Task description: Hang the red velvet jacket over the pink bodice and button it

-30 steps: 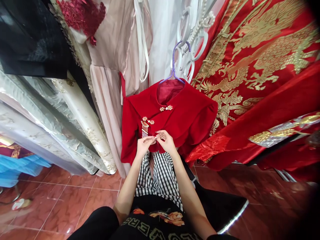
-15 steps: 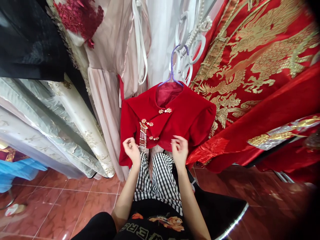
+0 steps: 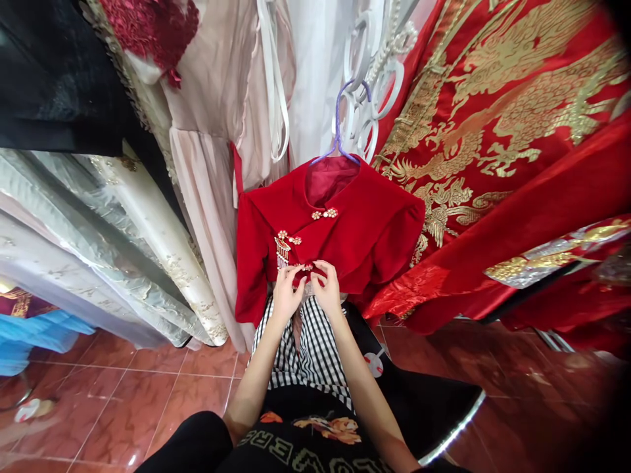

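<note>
2-handed, apparently handling the lowest clasp (image 3: 306, 267) near the front hem of the red jacket (image 3: 348, 240) on its purple hanger (image 3: 338, 125); holding left hand (image 3: 286, 293) and right hand (image 3: 327, 289) nearly together, fingertips at the clasp, not showing whether pinching it; probably needing light, steady fingertip pressure.

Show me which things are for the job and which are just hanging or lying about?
Part of the job:
- left hand and right hand, both at the lowest flower clasp
- red jacket
- purple hanger inside its collar

Just around:
- pale pink dress
- red and gold fabric
- blue fabric
</note>
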`<state>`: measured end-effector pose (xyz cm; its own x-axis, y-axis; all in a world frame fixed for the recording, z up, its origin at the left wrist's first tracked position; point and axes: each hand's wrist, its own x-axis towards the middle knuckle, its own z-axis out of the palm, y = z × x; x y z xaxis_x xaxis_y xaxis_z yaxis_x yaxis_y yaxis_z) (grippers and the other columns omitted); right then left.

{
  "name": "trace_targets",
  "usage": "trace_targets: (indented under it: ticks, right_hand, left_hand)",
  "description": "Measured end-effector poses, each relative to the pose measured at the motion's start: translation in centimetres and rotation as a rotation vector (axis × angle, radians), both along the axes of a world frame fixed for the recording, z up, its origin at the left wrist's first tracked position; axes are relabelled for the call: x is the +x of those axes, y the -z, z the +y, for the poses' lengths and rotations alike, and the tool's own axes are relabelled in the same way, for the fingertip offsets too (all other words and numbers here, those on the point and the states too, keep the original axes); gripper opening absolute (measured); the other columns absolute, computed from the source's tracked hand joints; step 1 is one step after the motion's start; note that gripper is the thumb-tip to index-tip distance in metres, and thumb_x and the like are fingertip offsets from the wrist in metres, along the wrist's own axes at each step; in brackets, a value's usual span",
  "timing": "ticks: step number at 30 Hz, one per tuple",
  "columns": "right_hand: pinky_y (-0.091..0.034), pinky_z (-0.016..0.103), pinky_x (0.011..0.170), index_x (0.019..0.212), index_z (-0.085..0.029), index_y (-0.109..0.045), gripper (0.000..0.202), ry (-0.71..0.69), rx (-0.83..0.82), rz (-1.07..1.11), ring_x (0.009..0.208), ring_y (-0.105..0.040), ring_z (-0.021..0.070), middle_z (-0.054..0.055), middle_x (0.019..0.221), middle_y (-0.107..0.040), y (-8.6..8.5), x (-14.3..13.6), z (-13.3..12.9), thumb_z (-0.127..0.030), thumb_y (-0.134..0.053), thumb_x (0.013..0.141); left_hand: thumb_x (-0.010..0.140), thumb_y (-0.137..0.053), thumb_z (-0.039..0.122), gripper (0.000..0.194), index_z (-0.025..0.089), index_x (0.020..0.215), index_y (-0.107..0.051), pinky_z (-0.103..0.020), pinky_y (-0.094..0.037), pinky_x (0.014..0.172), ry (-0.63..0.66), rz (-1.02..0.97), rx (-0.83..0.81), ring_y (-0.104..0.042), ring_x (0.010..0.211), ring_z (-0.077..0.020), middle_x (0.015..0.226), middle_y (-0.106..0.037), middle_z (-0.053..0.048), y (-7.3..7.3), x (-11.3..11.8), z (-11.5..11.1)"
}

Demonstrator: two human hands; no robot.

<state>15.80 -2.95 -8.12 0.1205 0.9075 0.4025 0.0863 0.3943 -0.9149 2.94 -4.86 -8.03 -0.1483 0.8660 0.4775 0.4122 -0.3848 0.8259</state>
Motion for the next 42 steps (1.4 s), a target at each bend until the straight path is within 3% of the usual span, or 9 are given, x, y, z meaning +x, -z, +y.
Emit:
trace_targets:
  ticks: [3,6,9,15,22,26,31,42]
  right_hand:
    - [-0.058,0.040,0.095,0.118,-0.023,-0.052,0.032,-0.062,-0.030,0.022,0.118,-0.061,0.0213,0.013,0.127,-0.057,0.4,-0.6,0.8,-0.031,-0.057,0.087]
    - [-0.059,0.039,0.091,0.114,-0.024,-0.053,0.027,-0.077,-0.065,-0.011,0.110,-0.065,0.0203,0.012,0.121,-0.061,0.3,-0.5,0.9,-0.033,-0.057,0.089]
    - [-0.059,0.037,0.086,0.109,-0.023,-0.055,0.025,-0.081,-0.065,-0.029,0.103,-0.066,0.0201,0.010,0.113,-0.065,0.2,-0.4,0.7,-0.035,-0.060,0.087]
    - [-0.058,0.035,0.085,0.104,-0.023,-0.057,0.023,-0.120,-0.065,-0.022,0.095,-0.066,0.0186,0.008,0.103,-0.066,-0.2,-0.3,0.1,-0.036,-0.061,0.087]
    - [-0.057,0.034,0.084,0.104,-0.023,-0.058,0.023,-0.133,-0.054,-0.022,0.094,-0.066,0.0180,0.007,0.102,-0.066,-0.4,-0.3,-0.1,-0.038,-0.062,0.088]
    - [-0.058,0.033,0.084,0.103,-0.023,-0.059,0.019,-0.114,-0.027,-0.032,0.093,-0.065,0.0174,0.007,0.103,-0.065,-0.6,-0.3,0.0,-0.035,-0.060,0.088]
    - [-0.059,0.030,0.074,0.104,-0.023,-0.058,0.020,-0.126,-0.068,-0.022,0.095,-0.064,0.0180,0.007,0.103,-0.064,-0.9,-0.1,-0.3,-0.035,-0.060,0.087]
    - [-0.056,0.023,0.052,0.108,-0.023,-0.059,0.026,-0.174,-0.095,-0.078,0.097,-0.060,0.0207,0.009,0.107,-0.059,-1.2,-0.2,-0.7,-0.039,-0.059,0.088]
  left_hand:
    - [0.090,-0.060,0.026,0.033,0.026,0.122,-0.067,-0.040,-0.047,0.103,-0.013,0.102,0.000,-0.058,0.115,-0.0254,0.117,-0.063,-0.010,0.4,-0.2,0.3]
    - [0.091,-0.059,0.027,0.022,0.024,0.111,-0.069,-0.040,-0.048,0.099,-0.033,0.090,0.015,-0.060,0.107,-0.0245,0.109,-0.066,-0.009,0.5,-0.9,0.5]
    - [0.088,-0.065,0.030,0.013,0.022,0.097,-0.070,-0.036,-0.052,0.090,-0.017,-0.011,0.029,-0.064,0.094,-0.0216,0.096,-0.068,-0.007,0.3,-1.1,0.4]
    - [0.084,-0.071,0.035,0.017,0.019,0.089,-0.068,-0.029,-0.056,0.082,0.033,-0.249,-0.040,-0.068,0.086,-0.0171,0.090,-0.070,-0.005,-0.1,-0.2,0.2]
    - [0.084,-0.070,0.037,0.028,0.018,0.103,-0.065,-0.027,-0.058,0.079,0.017,-0.349,-0.102,-0.070,0.086,-0.0152,0.097,-0.071,-0.007,0.3,0.1,0.4]
    - [0.085,-0.067,0.036,0.023,0.018,0.098,-0.069,-0.029,-0.058,0.079,0.024,-0.292,-0.153,-0.070,0.084,-0.0159,0.099,-0.073,-0.008,0.0,-0.4,0.5]
    - [0.087,-0.066,0.033,0.016,0.019,0.094,-0.069,-0.029,-0.056,0.083,0.058,-0.129,-0.075,-0.069,0.088,-0.0163,0.097,-0.071,-0.006,-0.5,-0.9,0.4]
    - [0.088,-0.064,0.034,0.016,0.019,0.094,-0.065,-0.028,-0.056,0.080,0.045,-0.173,-0.070,-0.069,0.084,-0.0155,0.093,-0.071,-0.005,-0.2,-0.5,0.3]
